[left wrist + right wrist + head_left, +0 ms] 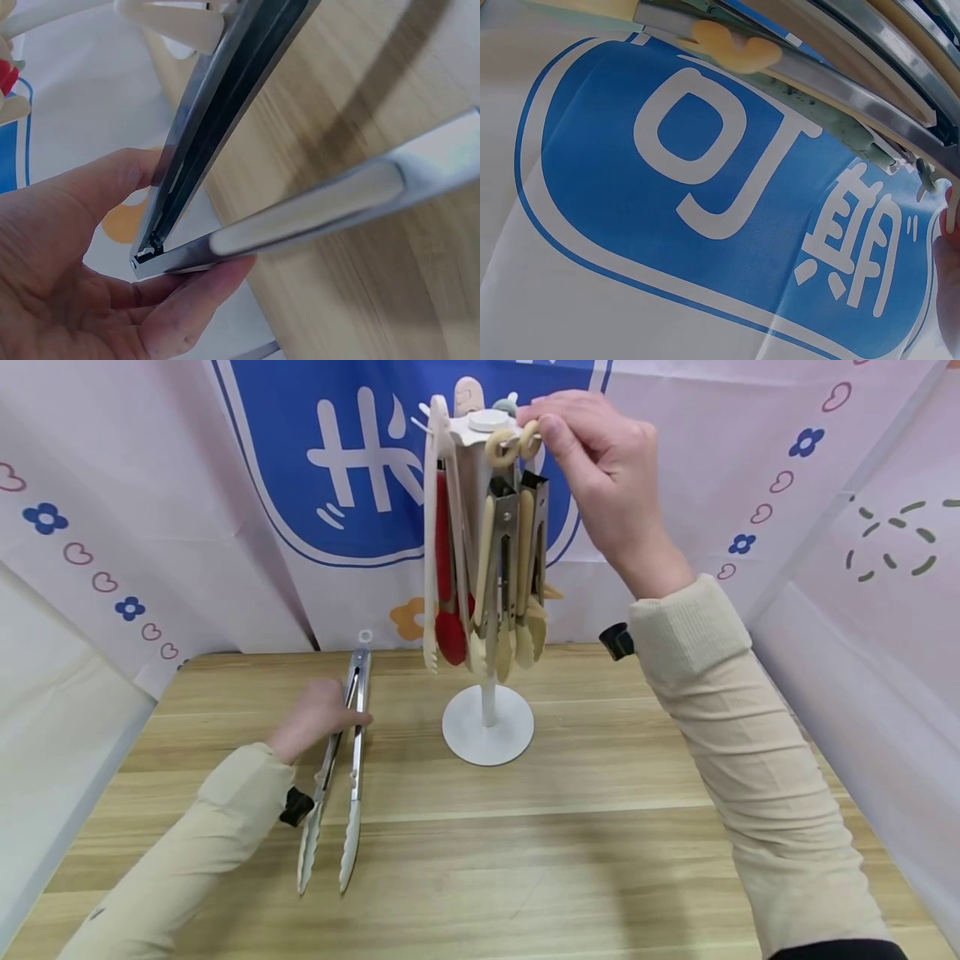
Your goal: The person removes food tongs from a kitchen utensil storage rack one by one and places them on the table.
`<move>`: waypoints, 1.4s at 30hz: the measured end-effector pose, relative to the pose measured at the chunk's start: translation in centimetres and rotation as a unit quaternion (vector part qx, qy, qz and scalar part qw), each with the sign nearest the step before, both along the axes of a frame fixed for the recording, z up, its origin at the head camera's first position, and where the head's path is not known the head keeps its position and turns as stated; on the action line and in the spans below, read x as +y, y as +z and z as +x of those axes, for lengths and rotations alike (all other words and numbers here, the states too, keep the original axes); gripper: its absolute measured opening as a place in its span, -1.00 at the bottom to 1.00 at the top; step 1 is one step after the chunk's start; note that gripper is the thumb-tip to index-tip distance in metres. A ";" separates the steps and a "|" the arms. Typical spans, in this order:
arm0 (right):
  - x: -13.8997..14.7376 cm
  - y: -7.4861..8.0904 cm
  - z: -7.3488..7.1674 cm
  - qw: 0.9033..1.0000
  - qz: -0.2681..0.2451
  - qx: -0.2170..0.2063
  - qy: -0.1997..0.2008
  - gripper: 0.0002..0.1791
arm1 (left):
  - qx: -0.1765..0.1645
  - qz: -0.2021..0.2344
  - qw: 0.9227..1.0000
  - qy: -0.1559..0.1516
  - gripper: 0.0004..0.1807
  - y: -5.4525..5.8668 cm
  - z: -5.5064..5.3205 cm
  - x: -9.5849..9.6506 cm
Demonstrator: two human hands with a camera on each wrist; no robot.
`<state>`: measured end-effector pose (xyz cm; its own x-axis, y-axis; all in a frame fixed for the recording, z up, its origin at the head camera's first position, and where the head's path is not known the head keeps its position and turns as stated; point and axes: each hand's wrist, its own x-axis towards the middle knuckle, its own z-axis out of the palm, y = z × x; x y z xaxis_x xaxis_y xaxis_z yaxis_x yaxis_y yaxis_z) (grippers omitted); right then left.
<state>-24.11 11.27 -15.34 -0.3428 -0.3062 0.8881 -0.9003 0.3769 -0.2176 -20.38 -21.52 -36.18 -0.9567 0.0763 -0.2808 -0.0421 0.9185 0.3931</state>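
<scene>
In the head view my left hand (pixel 318 714) grips a pair of metal tongs (pixel 357 752) with white scalloped tips, its arms spread apart and tips toward me. The left wrist view shows the thumb on one arm of these tongs (pixel 300 210) and fingers on the other, near the pivot. My right hand (pixel 600 460) holds the top rim of a white utensil rack (pixel 489 745), its thumb beside a cream ring. On the rack hang several tongs, among them a red one (pixel 450 635) and cream-handled ones (pixel 504 527). In the right wrist view only part of the right hand (pixel 949 292) shows.
The rack stands on a wooden table (pixel 480 860) near its back edge. A white cloth with a blue printed sign (pixel 360 527) hangs right behind, and pale walls flank both sides.
</scene>
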 end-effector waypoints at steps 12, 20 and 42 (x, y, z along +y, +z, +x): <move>0.0 0.0 0.0 1.000 -0.003 -0.004 -0.002 -0.74 | -0.004 0.013 1.000 -0.020 -0.75 -1.7 -0.5 0.1; 0.0 0.0 0.1 1.000 -0.003 -0.004 -0.001 -0.74 | -0.021 0.019 0.999 -0.022 -0.75 -2.1 -0.8 0.4; -0.2 -0.1 -0.1 1.000 -0.017 -0.001 0.006 -0.78 | -0.049 -0.047 0.997 -0.035 -0.70 -2.9 -1.4 0.9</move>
